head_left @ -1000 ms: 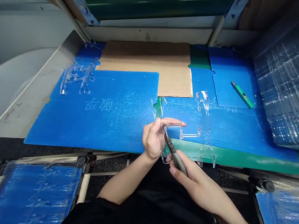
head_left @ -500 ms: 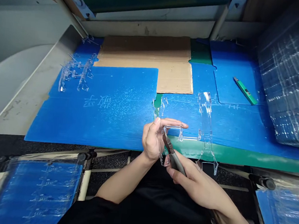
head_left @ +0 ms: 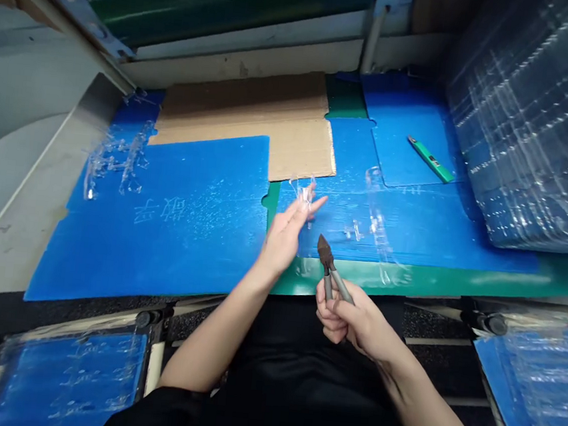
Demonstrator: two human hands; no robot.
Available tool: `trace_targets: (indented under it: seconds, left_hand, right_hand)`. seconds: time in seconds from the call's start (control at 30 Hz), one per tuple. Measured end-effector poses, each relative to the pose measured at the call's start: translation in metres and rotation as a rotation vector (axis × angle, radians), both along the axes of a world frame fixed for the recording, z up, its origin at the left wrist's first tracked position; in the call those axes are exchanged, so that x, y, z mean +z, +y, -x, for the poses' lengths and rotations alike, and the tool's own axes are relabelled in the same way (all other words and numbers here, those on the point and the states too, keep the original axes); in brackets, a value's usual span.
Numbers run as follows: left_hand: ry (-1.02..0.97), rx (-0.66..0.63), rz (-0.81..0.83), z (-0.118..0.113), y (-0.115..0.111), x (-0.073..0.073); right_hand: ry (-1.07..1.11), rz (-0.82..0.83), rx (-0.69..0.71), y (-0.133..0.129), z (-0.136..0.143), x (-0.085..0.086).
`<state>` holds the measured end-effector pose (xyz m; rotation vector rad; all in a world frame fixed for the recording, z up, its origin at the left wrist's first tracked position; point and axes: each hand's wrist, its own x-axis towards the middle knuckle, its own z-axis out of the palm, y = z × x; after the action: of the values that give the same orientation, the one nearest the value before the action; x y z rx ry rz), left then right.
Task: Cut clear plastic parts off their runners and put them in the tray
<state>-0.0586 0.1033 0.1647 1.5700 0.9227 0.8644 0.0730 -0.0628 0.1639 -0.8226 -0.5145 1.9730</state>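
My left hand reaches over the gap between the blue sheets, its thumb and fingers on a clear plastic piece. Blur hides the exact outline of that piece. My right hand is wrapped round the grey handles of pliers, whose dark jaws point up and away from me, with nothing seen between them. Another long clear plastic part lies on the blue sheet to the right of my left hand, with a small branch reaching toward the hand.
Clear plastic frames lie at the left on a blue sheet. Brown cardboard lies behind. A green cutter is at the right, beside a tall wrapped stack. Blue-lined racks stand below the table edge.
The clear part has gone from near my body to the table surface. My left hand has moved forward; the pliers have come away from the plastic. The view has shifted.
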Motion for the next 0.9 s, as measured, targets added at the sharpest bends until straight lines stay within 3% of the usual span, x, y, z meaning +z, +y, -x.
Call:
trace_targets:
  seconds: [0.1, 0.17, 0.27, 0.3, 0.33, 0.37, 0.43, 0.5, 0.6, 0.67, 0.73, 0.8, 0.83, 0.9]
  left_hand:
    - [0.451, -0.033, -0.247, 0.004, 0.027, -0.013]
    - [0.666, 0.013, -0.406, 0.007, 0.038, -0.015]
    - [0.833, 0.195, -0.619, 0.0, 0.056, 0.002]
    - [0.837, 0.186, -0.7, -0.011, 0.063, 0.013]
    - [0.814, 0.09, -0.774, -0.027, 0.071, 0.025]
    - [0.775, -0.092, -0.835, -0.049, 0.078, 0.037]
    - [0.689, -0.629, -0.871, -0.107, 0.083, 0.056]
    - [0.67, -1.106, -0.819, -0.17, 0.073, 0.066]
    - [0.726, -1.453, -0.807, -0.242, 0.039, 0.063]
    - [0.774, -1.557, -0.778, -0.261, 0.02, 0.06]
    - [0.794, -1.574, -0.747, -0.256, 0.013, 0.066]
    - [0.766, -1.518, -0.716, -0.231, 0.019, 0.081]
    - [0.739, -1.456, -0.678, -0.212, 0.023, 0.089]
    - [0.654, -1.213, -0.525, -0.169, 0.031, 0.103]
  right_hand:
    - [0.055, 0.016, 0.023, -0.016, -0.009, -0.013]
    - [0.101, 0.023, 0.04, -0.031, -0.015, -0.014]
    - [0.155, 0.017, 0.04, -0.051, -0.022, -0.009]
    - [0.161, 0.012, 0.043, -0.057, -0.025, -0.006]
    - [0.161, 0.006, 0.049, -0.062, -0.028, -0.004]
    - [0.156, -0.001, 0.055, -0.067, -0.031, -0.003]
    - [0.129, -0.013, 0.055, -0.076, -0.036, -0.001]
    - [0.102, -0.019, 0.028, -0.084, -0.04, -0.003]
    - [0.086, -0.02, -0.019, -0.094, -0.044, -0.005]
    - [0.076, -0.032, -0.035, -0.099, -0.045, -0.006]
    - [0.022, -0.06, -0.053, -0.103, -0.046, -0.005]
    - [-0.081, -0.088, -0.09, -0.104, -0.047, -0.002]
    - [-0.146, -0.096, -0.113, -0.104, -0.047, 0.0]
    - [-0.281, -0.105, -0.152, -0.1, -0.049, 0.005]
